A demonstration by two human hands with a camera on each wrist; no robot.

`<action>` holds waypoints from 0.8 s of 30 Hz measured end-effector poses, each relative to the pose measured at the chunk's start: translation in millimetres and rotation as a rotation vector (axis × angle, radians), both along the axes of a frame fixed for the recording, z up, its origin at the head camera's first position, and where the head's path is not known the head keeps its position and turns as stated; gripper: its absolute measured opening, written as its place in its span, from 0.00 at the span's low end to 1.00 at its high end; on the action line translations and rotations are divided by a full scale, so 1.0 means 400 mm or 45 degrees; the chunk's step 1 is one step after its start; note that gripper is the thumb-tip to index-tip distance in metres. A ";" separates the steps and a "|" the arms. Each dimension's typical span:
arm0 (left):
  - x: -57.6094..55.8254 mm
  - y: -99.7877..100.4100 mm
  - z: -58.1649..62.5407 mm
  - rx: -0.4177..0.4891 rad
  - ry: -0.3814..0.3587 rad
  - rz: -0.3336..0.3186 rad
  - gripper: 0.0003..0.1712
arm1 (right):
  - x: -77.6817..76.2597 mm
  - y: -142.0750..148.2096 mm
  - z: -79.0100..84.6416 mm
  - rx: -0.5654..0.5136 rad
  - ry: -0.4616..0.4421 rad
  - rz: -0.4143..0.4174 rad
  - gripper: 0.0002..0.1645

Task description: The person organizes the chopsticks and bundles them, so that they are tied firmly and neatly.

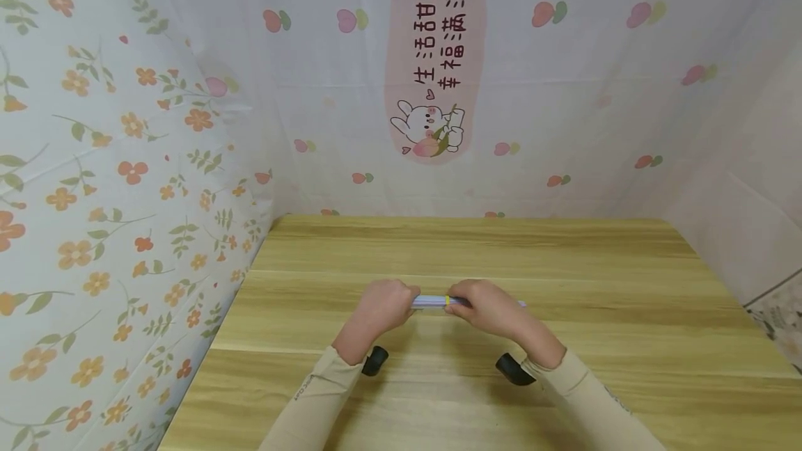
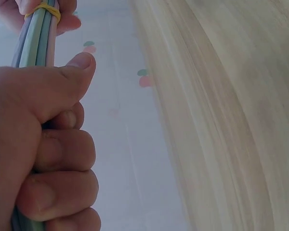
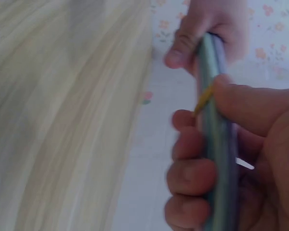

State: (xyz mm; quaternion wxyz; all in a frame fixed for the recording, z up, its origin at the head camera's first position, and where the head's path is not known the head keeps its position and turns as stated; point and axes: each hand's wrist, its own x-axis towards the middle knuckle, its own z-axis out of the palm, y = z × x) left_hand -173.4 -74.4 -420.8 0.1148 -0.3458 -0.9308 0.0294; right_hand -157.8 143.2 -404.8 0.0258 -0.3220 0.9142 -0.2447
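A slim bundle of pastel sticks point(image 1: 429, 302), in pale green, blue, pink and violet, lies across both hands above the table. A yellow rubber band point(image 1: 447, 301) circles it beside the right thumb. My left hand point(image 1: 383, 306) grips one end; in the left wrist view its fingers are curled round the sticks point(image 2: 32, 45), with the thumb laid across them. The right hand point(image 1: 489, 308) holds the other part, and its thumb touches the bundle point(image 3: 216, 137) right at the band in the right wrist view. A short end pokes out past the right hand.
Below the hands spreads a wood-grain table point(image 1: 438, 249). A patterned white cloth point(image 1: 338, 103) hangs behind its far edge, and a floral cloth point(image 1: 113, 228) stands along the left. Dark devices point(image 1: 515, 370) sit under both wrists.
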 end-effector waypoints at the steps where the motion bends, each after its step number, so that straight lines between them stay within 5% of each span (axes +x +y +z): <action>1: -0.001 0.000 0.000 -0.007 0.007 -0.003 0.06 | -0.001 0.000 -0.002 -0.013 -0.005 -0.019 0.05; 13: -0.001 0.007 0.007 -0.005 0.006 -0.004 0.05 | 0.002 -0.010 -0.014 0.003 0.047 -0.141 0.24; 24: -0.006 0.006 0.002 0.019 0.031 0.010 0.08 | 0.004 -0.019 -0.024 0.061 0.187 -0.169 0.24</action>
